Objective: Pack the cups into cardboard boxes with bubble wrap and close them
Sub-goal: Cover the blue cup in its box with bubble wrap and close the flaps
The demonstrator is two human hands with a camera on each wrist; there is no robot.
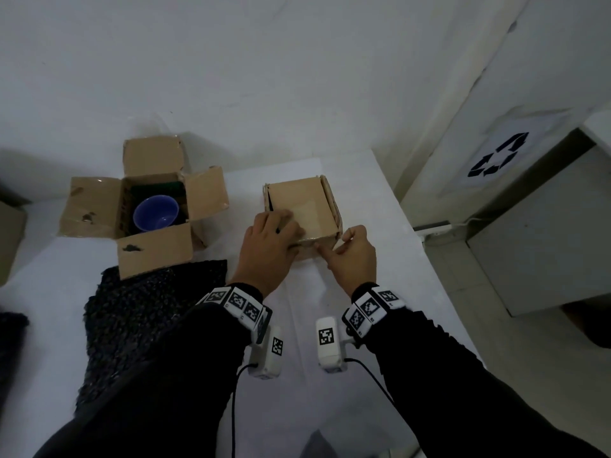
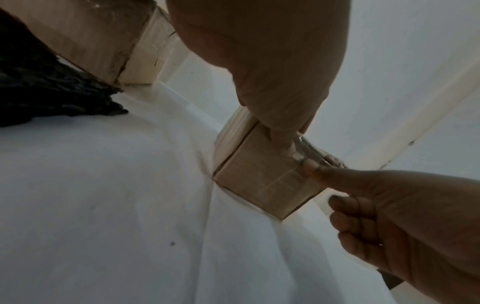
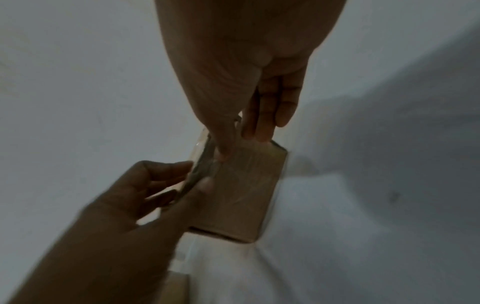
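Observation:
A small closed cardboard box (image 1: 314,200) stands on the white table, right of centre. My left hand (image 1: 274,236) lies over its near left top with fingers flat. Its thumb (image 2: 280,139) presses the front face. My right hand (image 1: 350,249) is at the near right corner. Its index finger (image 2: 319,172) presses clear tape (image 2: 309,150) on the box's front top edge, the other fingers curled. To the left, an open box (image 1: 96,206) holds a blue cup (image 1: 155,213). A sheet of black bubble wrap (image 1: 142,319) lies in front of it.
Another cardboard box (image 1: 10,233) shows at the far left edge, with a dark bundle (image 1: 10,328) below it. The table's right edge (image 1: 420,239) runs close to the closed box. Beyond it stands a grey bin with a recycling sign (image 1: 496,157).

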